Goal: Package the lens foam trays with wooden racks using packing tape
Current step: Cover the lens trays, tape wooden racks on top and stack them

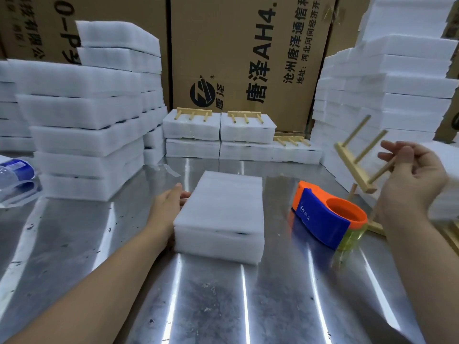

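Centrally on the steel surface [211,306] lies a stack of foam trays [219,214], the left hand [166,209] pressed flat-fingered against its left side. Well to the right, the right hand [417,175] pinches a peg of a raised wooden rack [354,167] above the tape dispenser [325,214].

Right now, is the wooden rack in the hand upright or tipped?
Tipped: the right hand holds the wooden rack slanted in the air, its pegs angling sideways.

The left hand [170,207] lies with straight fingers against the left side of the foam tray stack [221,214], its forearm stretched forward. The right hand [412,175], raised higher and well to the right, pinches a peg of the wooden rack [352,167] between thumb and curled fingers.
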